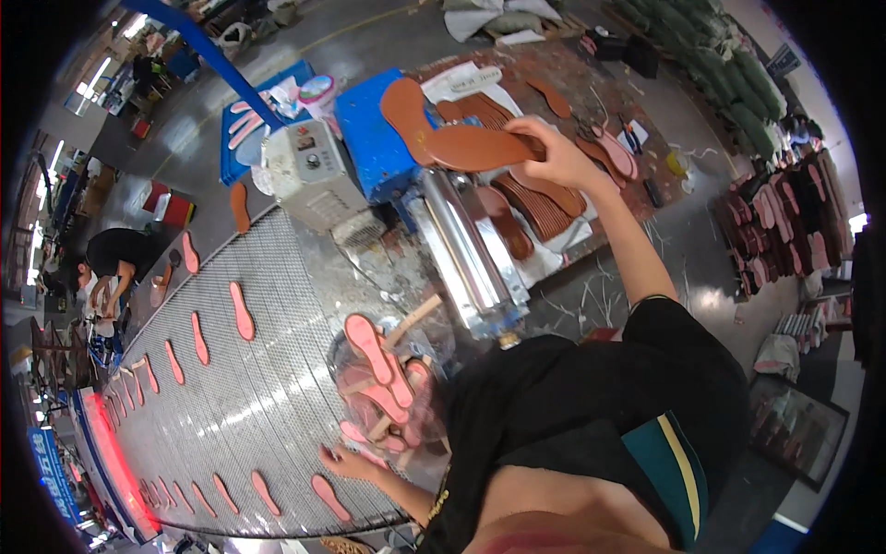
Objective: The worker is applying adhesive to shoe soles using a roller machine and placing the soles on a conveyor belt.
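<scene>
My right hand (558, 157) reaches forward, fingers closed on one end of a brown shoe sole (480, 149), held above the metal rollers (466, 254). A second brown sole (404, 115) stands out beyond it over the blue machine housing (374, 129), overlapping its tip; whether they touch I cannot tell. Low on the left, my left hand (351, 463) is over the edge of the mesh conveyor belt (268, 388), fingers apart and nothing visible in them. Beside it is a heap of pink insoles (392, 379). More pink insoles (242, 311) lie spaced in rows along the belt.
Stacked brown soles (531, 208) cover the worktable right of the rollers. A grey control box (314, 166) stands at the belt's near end. A red-glowing unit (115, 462) spans its far end. Another person (125, 258) bends beside the belt. A loaded rack (775, 226) stands right.
</scene>
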### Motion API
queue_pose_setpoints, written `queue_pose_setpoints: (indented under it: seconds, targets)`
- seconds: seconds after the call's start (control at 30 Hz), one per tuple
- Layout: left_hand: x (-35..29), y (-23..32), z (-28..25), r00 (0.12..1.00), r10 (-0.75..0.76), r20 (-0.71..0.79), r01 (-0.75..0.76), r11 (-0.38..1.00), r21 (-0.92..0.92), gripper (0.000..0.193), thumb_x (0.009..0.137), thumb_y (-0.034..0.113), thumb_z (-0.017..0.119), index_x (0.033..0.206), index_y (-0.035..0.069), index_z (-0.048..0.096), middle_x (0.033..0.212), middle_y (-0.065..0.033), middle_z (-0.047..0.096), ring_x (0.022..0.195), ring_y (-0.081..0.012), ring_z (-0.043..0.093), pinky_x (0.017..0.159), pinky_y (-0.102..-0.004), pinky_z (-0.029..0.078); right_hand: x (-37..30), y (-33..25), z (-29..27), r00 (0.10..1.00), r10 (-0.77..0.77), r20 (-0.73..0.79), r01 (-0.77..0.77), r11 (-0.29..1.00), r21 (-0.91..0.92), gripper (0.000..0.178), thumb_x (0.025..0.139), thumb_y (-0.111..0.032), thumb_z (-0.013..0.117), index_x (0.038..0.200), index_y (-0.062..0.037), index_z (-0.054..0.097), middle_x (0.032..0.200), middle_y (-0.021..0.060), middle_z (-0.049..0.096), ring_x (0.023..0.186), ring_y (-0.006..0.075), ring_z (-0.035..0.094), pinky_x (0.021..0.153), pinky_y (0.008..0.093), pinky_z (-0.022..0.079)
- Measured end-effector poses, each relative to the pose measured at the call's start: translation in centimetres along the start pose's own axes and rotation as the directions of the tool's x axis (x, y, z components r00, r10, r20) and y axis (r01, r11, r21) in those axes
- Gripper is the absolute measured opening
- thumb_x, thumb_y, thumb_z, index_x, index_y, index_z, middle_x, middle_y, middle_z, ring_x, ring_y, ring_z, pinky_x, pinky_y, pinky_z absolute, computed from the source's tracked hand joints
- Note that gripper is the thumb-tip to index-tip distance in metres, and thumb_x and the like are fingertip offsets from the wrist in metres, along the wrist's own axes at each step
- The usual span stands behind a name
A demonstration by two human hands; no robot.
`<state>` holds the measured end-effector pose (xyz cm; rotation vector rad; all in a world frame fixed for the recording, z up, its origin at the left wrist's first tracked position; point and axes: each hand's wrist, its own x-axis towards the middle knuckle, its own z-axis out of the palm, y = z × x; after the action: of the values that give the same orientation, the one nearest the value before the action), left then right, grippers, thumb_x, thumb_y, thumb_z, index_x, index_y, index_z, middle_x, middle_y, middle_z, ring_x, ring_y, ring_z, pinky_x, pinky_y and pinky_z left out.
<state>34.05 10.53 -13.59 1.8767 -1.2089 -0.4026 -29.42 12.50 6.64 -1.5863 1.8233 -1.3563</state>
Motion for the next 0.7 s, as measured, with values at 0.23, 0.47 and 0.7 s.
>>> queue_pose_setpoints:
  seconds: [0.23,0.47,0.7]
  targets:
    - [-0.6,18.8,13.9,0.612,0.493,0.618,-0.292,0.867,-0.403,0.051,0.080,0.011,0.064,0.128,0.000,0.051,0.132,-0.0159,0.051,0.119,-0.0280,0.051,0.097,-0.0375,0.043,-9.4,6.1,1.1,0.984,0.095,0.151,-0.031,0.925,-0.380,0.058,0.062,-0.007,0.060,0.119,-0.0055,0.054,0.115,0.0129,0.058,0.110,0.0280,0.055,0.093,0.0362,0.043]
    - [-3.2,29.4,20.3,-0.119,0.688,0.716,-0.611,0.518,-0.599,0.088,0.063,0.015,0.080,0.139,0.002,0.036,0.141,-0.0206,0.039,0.132,-0.0363,0.035,0.109,-0.0398,0.030,-10.6,3.4,5.7,0.997,-0.060,-0.039,0.052,0.983,-0.173,0.055,0.069,-0.007,0.060,0.124,-0.0075,0.051,0.121,0.0144,0.055,0.121,0.0321,0.046,0.101,0.0405,0.036]
    - [-1.9,26.9,21.5,-0.062,0.697,0.715,-0.540,0.579,-0.611,0.089,0.055,0.005,0.081,0.135,0.006,0.041,0.134,-0.0179,0.046,0.125,-0.0359,0.043,0.104,-0.0389,0.036,-21.8,10.4,7.3,0.953,0.299,-0.058,-0.304,0.946,-0.112,0.046,0.073,-0.007,0.063,0.117,-0.0008,0.052,0.106,0.0179,0.060,0.102,0.0318,0.058,0.091,0.0372,0.043]
